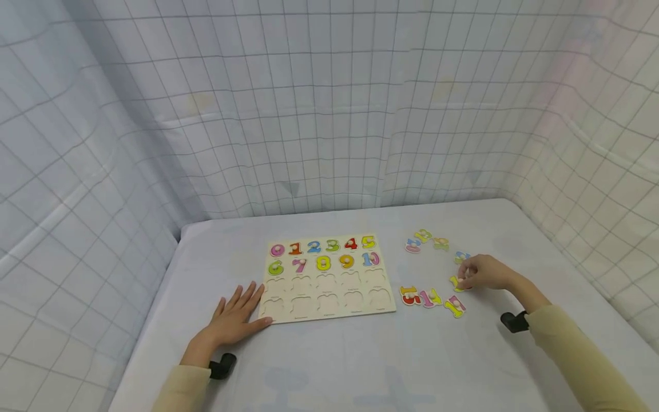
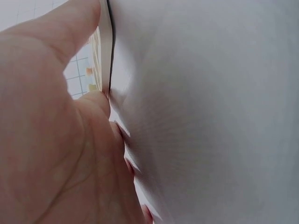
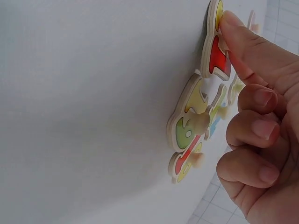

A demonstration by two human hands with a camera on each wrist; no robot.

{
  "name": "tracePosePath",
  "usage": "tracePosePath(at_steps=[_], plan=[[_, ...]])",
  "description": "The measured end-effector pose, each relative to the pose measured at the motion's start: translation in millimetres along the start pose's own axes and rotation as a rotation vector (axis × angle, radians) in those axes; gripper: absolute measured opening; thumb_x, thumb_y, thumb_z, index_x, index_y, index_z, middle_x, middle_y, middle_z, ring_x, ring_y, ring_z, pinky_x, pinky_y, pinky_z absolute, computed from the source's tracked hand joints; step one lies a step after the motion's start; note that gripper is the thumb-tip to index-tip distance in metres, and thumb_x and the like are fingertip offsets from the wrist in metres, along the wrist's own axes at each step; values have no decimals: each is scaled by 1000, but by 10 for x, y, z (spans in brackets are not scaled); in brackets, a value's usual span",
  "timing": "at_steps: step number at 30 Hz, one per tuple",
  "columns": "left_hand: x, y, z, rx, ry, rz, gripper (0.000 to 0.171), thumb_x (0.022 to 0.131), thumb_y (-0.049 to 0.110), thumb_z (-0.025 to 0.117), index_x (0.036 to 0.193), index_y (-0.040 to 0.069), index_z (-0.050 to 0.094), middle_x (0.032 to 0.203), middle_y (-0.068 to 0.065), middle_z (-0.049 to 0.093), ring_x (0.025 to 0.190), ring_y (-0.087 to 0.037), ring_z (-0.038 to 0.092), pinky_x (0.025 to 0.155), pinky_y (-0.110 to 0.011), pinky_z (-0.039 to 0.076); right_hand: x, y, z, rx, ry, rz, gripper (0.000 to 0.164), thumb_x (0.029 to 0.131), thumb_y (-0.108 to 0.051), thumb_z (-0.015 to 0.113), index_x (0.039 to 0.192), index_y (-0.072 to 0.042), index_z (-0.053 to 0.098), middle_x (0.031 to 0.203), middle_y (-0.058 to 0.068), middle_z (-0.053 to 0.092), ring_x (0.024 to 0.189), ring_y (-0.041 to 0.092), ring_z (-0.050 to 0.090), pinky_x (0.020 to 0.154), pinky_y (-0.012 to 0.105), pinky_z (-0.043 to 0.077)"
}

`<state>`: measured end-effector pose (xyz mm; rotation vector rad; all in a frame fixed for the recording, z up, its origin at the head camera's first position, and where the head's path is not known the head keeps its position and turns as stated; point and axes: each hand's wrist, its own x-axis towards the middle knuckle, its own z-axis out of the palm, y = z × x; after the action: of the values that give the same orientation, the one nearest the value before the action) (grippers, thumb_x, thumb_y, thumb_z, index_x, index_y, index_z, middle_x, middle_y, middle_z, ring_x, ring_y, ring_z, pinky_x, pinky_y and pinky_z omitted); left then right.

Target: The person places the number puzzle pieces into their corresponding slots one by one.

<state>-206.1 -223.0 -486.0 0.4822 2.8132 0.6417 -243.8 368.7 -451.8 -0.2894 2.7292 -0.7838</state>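
Note:
A wooden number puzzle board (image 1: 314, 314) lies on the table, knobbed pieces 0 to 10 set in its two upper rows and bare recesses in the two lower ones. At its left edge my left hand (image 1: 234, 320) lies flat with fingers spread, the thumb touching the lower left corner. My right hand (image 1: 481, 272) is over the loose pieces on the right. Between thumb and index finger it pinches a yellow and red number piece (image 3: 217, 58), whose knob is hidden by the fingers. The other fingers of that hand curl into the palm in the right wrist view.
Near the board's right side lie a 15 piece (image 1: 410, 296), a pink and yellow piece (image 1: 429, 298) and another such piece (image 1: 455, 306). Farther back are several more, among them a blue and pink piece (image 1: 413, 246). Grid-patterned white curtains (image 1: 309, 114) enclose the table.

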Motion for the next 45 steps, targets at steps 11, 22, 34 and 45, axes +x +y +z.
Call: tracePosePath(at_steps=[11,22,34,45], plan=[[-12,32,-36,28,4,-14,90,87,63,52,152,10,20,156,-17,13,140,-44,2,104,-66,-4,53,-312,-88,-194,33,-26,21,80,-31,76,79,-13,65,68,-3,51,62,14,46,52,30,37],[-19,17,-56,20,10,-15,89,87,62,53,152,9,21,155,-18,14,140,-44,2,104,-65,-4,424,-968,298,-304,87,-232,20,83,-37,72,81,-19,64,67,-10,52,58,8,44,51,26,36],[-7,-60,0,-11,27,12,89,87,63,52,152,8,22,155,-20,15,140,-44,2,103,-65,-6,953,-1948,1038,-226,161,-377,26,81,-40,74,74,-21,58,60,-12,49,55,6,44,49,23,32],[-16,3,-33,-2,15,-3,89,87,60,55,151,6,24,154,-21,16,139,-45,3,103,-65,-4,1303,-2738,1610,-214,116,-429,26,81,-46,72,75,-24,61,60,-15,52,53,4,44,46,22,33]])
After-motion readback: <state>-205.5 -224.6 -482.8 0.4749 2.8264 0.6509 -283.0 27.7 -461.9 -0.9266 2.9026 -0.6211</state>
